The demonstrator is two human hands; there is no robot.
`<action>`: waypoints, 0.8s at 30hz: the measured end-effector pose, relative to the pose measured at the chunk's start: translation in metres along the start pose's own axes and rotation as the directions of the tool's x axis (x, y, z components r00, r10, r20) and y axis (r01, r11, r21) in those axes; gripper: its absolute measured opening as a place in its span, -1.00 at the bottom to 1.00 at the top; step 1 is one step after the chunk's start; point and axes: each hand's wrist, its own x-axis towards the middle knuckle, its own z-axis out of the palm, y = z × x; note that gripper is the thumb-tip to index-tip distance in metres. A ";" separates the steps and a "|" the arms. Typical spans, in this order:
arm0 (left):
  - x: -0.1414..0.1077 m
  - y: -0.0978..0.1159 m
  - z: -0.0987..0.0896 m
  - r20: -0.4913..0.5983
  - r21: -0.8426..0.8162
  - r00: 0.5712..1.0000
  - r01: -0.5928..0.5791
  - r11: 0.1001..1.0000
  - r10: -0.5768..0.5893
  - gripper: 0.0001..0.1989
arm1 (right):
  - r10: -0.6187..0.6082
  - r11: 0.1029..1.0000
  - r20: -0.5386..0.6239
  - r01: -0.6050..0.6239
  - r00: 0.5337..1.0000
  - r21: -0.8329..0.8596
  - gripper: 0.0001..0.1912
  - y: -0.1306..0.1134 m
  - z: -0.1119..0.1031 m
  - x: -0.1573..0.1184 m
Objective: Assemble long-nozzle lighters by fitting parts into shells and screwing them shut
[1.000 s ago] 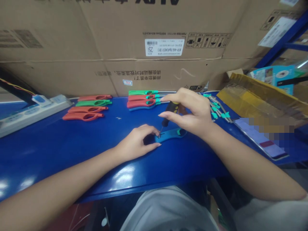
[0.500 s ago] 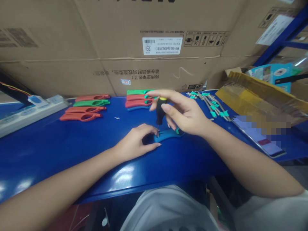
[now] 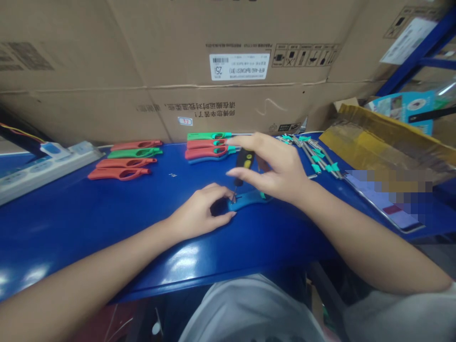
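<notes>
A blue plastic handle (image 3: 247,200) lies on the blue table, with a bit of green at its right end. My left hand (image 3: 203,211) grips its left end between thumb and fingers. Above it, my right hand (image 3: 276,166) is round a black and yellow screwdriver (image 3: 244,166), the thumb on the near side. The screwdriver leans a little to the right, and its thin tip meets the left end of the handle, close to my left fingertips.
Red and green handles (image 3: 119,174) lie at the left, beside a white power strip (image 3: 53,164). More handles (image 3: 203,153) sit behind my hands. Metal rods with green parts (image 3: 317,156), a phone (image 3: 384,202) and a cardboard box (image 3: 388,137) are at the right.
The screwdriver's top has tipped to the right, and my right hand has shifted round it, its fingers and thumb wider apart. My left hand and the blue handle have barely moved.
</notes>
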 end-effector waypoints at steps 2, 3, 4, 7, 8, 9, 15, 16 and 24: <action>0.001 0.000 0.000 0.002 -0.007 1.000 0.000 1.000 0.000 -0.80 | 0.046 0.996 0.069 -0.051 0.997 0.074 -0.58 0.000 0.002 -0.001; 0.001 0.000 0.000 0.001 -0.009 1.000 -0.001 1.000 0.001 -0.81 | 0.060 0.990 0.099 -0.072 0.993 0.123 -0.57 0.000 0.003 -0.001; 0.001 -0.001 0.001 0.000 -0.008 1.000 -0.005 1.000 0.005 -0.81 | 0.061 0.985 0.102 -0.077 0.993 0.157 -0.57 0.000 0.004 -0.001; 0.001 -0.001 0.001 0.002 0.001 1.000 -0.011 1.000 0.011 -0.82 | -0.010 0.995 -0.018 0.012 1.000 0.097 -0.61 0.001 0.006 -0.002; 0.001 -0.001 0.000 0.004 0.004 1.000 -0.009 1.000 0.009 -0.81 | -0.040 0.998 -0.061 0.043 0.997 0.052 -0.62 0.000 0.006 -0.001; 0.000 -0.001 0.000 0.005 0.004 1.000 -0.008 1.000 0.008 -0.81 | -0.054 0.998 -0.072 0.056 0.996 0.028 -0.64 0.000 0.006 -0.001; -0.001 -0.001 0.000 0.007 -0.004 1.000 -0.006 1.000 0.006 -0.80 | 0.002 0.988 0.030 -0.006 1.000 0.152 -0.62 -0.001 0.005 -0.001; -0.001 -0.001 0.000 0.006 -0.002 1.000 -0.007 1.000 0.007 -0.80 | -0.028 0.993 -0.014 0.029 1.000 0.116 -0.64 0.000 0.005 -0.001; -0.001 -0.001 0.001 0.004 -0.010 1.000 -0.014 1.000 0.014 -0.81 | 0.021 0.980 0.068 -0.034 0.997 0.196 -0.62 0.002 0.005 0.000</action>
